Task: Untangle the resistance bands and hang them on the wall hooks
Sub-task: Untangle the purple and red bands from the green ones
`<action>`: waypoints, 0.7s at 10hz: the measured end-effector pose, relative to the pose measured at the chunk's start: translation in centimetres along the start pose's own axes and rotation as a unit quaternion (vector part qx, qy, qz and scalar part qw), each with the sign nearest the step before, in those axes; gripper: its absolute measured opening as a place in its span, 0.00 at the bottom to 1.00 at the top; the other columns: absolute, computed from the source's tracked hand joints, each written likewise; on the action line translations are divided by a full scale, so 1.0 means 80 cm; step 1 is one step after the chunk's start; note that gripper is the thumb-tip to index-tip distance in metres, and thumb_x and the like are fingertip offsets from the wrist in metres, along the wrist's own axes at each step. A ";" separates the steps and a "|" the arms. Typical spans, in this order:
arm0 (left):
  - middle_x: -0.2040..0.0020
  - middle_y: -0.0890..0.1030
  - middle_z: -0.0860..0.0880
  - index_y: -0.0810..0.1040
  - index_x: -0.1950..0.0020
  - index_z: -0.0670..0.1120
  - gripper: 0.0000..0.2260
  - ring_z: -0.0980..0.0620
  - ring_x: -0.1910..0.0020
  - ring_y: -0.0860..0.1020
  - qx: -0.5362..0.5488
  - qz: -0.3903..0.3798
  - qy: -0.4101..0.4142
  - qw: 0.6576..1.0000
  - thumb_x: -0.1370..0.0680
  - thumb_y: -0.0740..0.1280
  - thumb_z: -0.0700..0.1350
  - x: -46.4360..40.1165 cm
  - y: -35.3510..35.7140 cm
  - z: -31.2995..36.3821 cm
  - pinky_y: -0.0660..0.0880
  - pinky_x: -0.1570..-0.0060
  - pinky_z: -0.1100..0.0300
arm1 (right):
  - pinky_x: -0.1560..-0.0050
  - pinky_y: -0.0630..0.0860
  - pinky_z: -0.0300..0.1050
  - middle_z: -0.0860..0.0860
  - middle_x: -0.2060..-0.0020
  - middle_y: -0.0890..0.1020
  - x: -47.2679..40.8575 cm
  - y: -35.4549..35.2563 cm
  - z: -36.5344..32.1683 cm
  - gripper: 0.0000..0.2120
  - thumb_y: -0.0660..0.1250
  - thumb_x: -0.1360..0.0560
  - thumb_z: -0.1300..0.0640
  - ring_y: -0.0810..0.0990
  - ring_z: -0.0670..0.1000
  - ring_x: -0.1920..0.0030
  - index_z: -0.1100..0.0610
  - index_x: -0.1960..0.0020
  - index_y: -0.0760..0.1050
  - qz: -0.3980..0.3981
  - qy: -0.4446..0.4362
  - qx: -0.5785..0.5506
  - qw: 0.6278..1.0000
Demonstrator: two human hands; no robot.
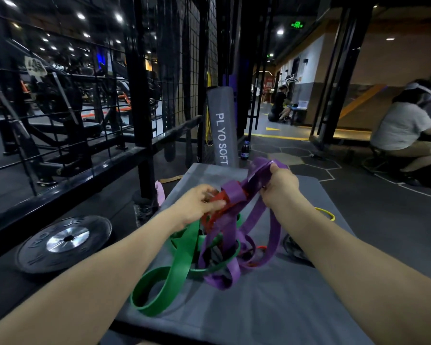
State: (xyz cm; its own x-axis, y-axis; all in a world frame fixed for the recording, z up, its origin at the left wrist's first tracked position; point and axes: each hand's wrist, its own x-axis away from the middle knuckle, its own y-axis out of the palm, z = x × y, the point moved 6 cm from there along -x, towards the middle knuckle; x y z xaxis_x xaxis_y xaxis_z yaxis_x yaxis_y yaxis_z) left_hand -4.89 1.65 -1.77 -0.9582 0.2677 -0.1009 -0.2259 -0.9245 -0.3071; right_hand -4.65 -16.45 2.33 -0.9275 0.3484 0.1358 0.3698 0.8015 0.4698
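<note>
I have the tangle of resistance bands lifted between both hands above a grey plyo mat, its lower loops trailing down onto the mat surface. My right hand curls its fingers and thumb round the wide purple band, gripping the top of its loop at the highest point of the bundle. My left hand pinches the red band, thumb pressed over it, just below and to the left of the right-hand grip. Between the two grips the purple band wraps once around the red one (a knot-like crossing, close to my left fingertips).

Below the left grip a broad green band hangs and curls into big loops that rest on the mat toward me. Under the right grip more purple loops droop, with a thin orange-red band partly hidden among them. Beyond my right forearm a thin yellow band lies on the mat, apart from the tangle.

Left of the left grip, on the dark floor, lies a black weight plate. Farther ahead of both grips a grey soft plyo box leans upright against a black wire-mesh rack, a dark bottle just beside it. Well off to the right of my right hand, a person in a white shirt crouches.
</note>
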 end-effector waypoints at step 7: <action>0.68 0.72 0.52 0.72 0.66 0.48 0.11 0.55 0.67 0.69 -0.002 0.220 -0.050 0.974 0.27 0.72 0.45 -0.016 -0.063 -0.004 0.67 0.67 0.69 | 0.46 0.78 0.58 0.57 0.56 0.78 -0.004 0.010 -0.064 0.13 0.73 0.31 0.66 0.78 0.54 0.58 0.59 0.61 0.68 0.059 -0.028 -0.049 0.997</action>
State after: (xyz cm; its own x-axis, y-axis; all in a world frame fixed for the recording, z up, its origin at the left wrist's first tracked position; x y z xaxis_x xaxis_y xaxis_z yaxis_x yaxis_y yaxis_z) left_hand -2.51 6.06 -0.36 -0.9746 -0.1825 -0.1301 0.2110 -0.9428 -0.2580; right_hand -4.34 -18.44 7.15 -0.8720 0.4664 0.1487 0.4672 0.7022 0.5372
